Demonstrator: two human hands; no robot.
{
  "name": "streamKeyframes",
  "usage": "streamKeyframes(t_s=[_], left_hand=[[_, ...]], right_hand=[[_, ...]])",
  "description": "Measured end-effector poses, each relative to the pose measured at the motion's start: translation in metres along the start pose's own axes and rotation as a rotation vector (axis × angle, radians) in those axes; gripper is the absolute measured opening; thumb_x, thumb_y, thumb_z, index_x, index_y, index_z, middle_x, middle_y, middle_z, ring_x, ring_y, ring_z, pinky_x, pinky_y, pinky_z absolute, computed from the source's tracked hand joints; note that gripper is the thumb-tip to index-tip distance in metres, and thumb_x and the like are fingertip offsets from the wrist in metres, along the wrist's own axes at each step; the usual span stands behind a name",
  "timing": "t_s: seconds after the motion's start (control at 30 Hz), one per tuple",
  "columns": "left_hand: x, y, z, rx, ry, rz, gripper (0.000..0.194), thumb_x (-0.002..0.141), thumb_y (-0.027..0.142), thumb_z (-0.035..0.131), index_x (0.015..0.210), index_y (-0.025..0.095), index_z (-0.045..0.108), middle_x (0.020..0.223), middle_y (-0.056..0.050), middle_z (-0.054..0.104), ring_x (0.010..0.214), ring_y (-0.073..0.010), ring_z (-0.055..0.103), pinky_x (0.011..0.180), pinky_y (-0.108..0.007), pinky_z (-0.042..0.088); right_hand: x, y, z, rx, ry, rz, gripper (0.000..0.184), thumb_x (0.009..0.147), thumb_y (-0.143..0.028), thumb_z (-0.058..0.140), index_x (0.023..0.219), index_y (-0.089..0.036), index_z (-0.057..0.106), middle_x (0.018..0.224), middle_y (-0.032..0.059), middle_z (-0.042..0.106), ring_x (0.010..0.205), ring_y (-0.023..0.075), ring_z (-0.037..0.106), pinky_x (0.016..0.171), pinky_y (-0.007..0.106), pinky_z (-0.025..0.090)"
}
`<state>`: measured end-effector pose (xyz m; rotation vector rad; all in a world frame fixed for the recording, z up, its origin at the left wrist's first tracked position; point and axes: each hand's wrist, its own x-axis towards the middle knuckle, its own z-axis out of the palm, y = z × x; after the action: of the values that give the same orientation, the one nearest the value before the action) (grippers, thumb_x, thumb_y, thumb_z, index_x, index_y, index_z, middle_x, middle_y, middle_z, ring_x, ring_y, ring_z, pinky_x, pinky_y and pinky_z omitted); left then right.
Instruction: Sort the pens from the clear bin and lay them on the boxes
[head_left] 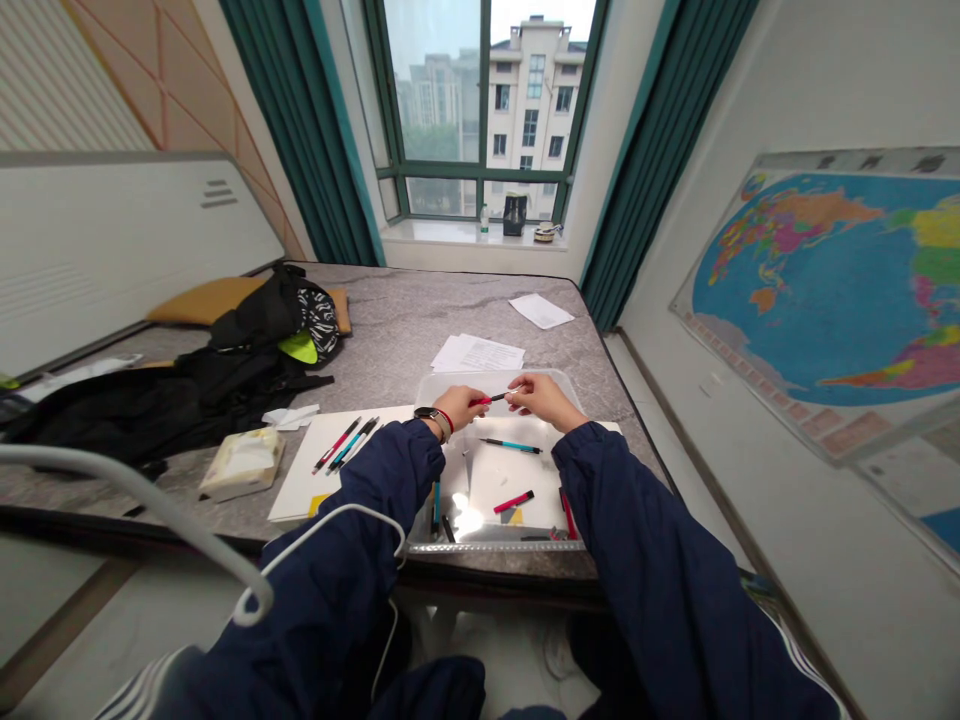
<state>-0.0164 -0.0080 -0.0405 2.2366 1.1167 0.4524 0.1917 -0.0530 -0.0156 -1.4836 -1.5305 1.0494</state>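
Red pen [489, 400] between left hand [459, 407] and right hand [541, 399], above plastic tub [427, 386]

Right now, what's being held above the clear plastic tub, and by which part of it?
The left hand pinches a slim red-and-black pen by its red end. The right hand is at the pen's dark end, but whether it touches cannot be told.

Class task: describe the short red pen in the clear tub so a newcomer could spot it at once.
On the grey tabletop below the window sits a clear plastic tub. Inside lies a short red pen, stubbier than the long teal pen above it.
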Motion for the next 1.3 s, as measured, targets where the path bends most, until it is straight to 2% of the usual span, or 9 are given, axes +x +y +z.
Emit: streamKeyframes(t_s=[0.1, 0.27, 0.43, 0.6, 0.73, 0.9, 0.97, 1.1, 1.3], left_hand=[[0.000, 0.000, -0.001, 0.007, 0.002, 0.016, 0.026, 0.084, 0.031, 0.057, 0.095, 0.017, 0.076, 0.078, -0.002, 0.075, 0.057, -0.0114, 0.062, 0.060, -0.021, 0.046], [0.001, 0.001, -0.002, 0.023, 0.014, 0.037, 0.024, 0.083, 0.031, 0.059, 0.092, 0.017, 0.076, 0.073, -0.002, 0.073, 0.058, -0.0123, 0.062, 0.061, -0.022, 0.045], [0.003, 0.002, -0.001, 0.017, -0.006, 0.016, 0.025, 0.084, 0.031, 0.057, 0.093, 0.016, 0.076, 0.076, -0.003, 0.074, 0.056, -0.0118, 0.060, 0.059, -0.022, 0.045], [0.002, 0.006, -0.002, -0.014, 0.002, 0.005, 0.025, 0.082, 0.029, 0.060, 0.095, 0.016, 0.076, 0.074, -0.002, 0.073, 0.055, -0.0117, 0.061, 0.059, -0.022, 0.045], [0.000, 0.008, -0.004, -0.009, 0.019, 0.025, 0.021, 0.079, 0.029, 0.064, 0.090, 0.016, 0.077, 0.064, -0.001, 0.069, 0.056, -0.0128, 0.062, 0.061, -0.023, 0.044], [0.000, 0.009, -0.005, -0.001, 0.032, 0.031, 0.023, 0.081, 0.030, 0.062, 0.090, 0.016, 0.078, 0.067, -0.001, 0.071, 0.057, -0.0127, 0.062, 0.060, -0.022, 0.043], [0.000, 0.010, -0.005, 0.001, 0.039, 0.037, 0.022, 0.080, 0.030, 0.064, 0.091, 0.017, 0.078, 0.066, -0.001, 0.070, 0.059, -0.0131, 0.062, 0.061, -0.022, 0.044], [0.000, 0.010, -0.005, -0.020, 0.049, 0.049, 0.022, 0.079, 0.031, 0.066, 0.091, 0.018, 0.078, 0.065, -0.001, 0.070, 0.058, -0.0130, 0.063, 0.063, -0.023, 0.046], [-0.002, 0.013, -0.007, -0.086, 0.042, 0.051, 0.020, 0.082, 0.028, 0.062, 0.090, 0.017, 0.077, 0.073, -0.002, 0.073, 0.055, -0.0116, 0.064, 0.060, -0.022, 0.048]], right_hand=[[0.001, 0.002, 0.000, -0.052, -0.025, 0.015, 0.014, 0.084, -0.024, 0.069, 0.078, -0.014, 0.062, 0.069, 0.0062, 0.072, 0.060, 0.0133, 0.068, 0.051, 0.018, 0.050], [0.003, 0.006, 0.001, -0.211, -0.070, 0.128, 0.041, 0.097, -0.043, 0.049, 0.070, -0.014, 0.059, 0.053, 0.0054, 0.064, 0.044, 0.0116, 0.059, 0.041, 0.019, 0.041], [0.007, 0.014, 0.003, -0.241, 0.009, 0.001, 0.027, 0.079, -0.031, 0.075, 0.095, -0.016, 0.058, 0.067, 0.0013, 0.070, 0.055, 0.0112, 0.064, 0.049, 0.018, 0.042], [0.011, 0.018, 0.004, -0.234, 0.006, -0.040, 0.018, 0.084, -0.030, 0.069, 0.079, -0.015, 0.060, 0.072, 0.0054, 0.072, 0.058, 0.0115, 0.065, 0.055, 0.019, 0.045], [0.007, 0.009, 0.003, -0.255, -0.091, 0.000, 0.048, 0.095, -0.049, 0.050, 0.063, -0.015, 0.060, 0.058, 0.0071, 0.067, 0.049, 0.0119, 0.060, 0.051, 0.021, 0.044], [0.002, 0.000, 0.002, -0.139, -0.031, -0.062, 0.028, 0.082, -0.040, 0.071, 0.088, -0.015, 0.062, 0.076, 0.0069, 0.074, 0.061, 0.0131, 0.066, 0.052, 0.019, 0.045], [0.003, 0.002, 0.001, -0.171, -0.030, -0.091, 0.028, 0.086, -0.041, 0.066, 0.080, -0.014, 0.063, 0.071, 0.0063, 0.073, 0.061, 0.0129, 0.066, 0.055, 0.019, 0.047], [0.004, 0.006, 0.000, -0.275, -0.063, -0.010, 0.052, 0.095, -0.054, 0.045, 0.065, -0.014, 0.061, 0.053, 0.0062, 0.066, 0.048, 0.0124, 0.061, 0.052, 0.021, 0.045], [0.001, 0.001, 0.005, -0.187, 0.035, -0.149, 0.025, 0.082, -0.036, 0.071, 0.092, -0.016, 0.061, 0.075, 0.0045, 0.073, 0.063, 0.0134, 0.068, 0.058, 0.020, 0.048]])
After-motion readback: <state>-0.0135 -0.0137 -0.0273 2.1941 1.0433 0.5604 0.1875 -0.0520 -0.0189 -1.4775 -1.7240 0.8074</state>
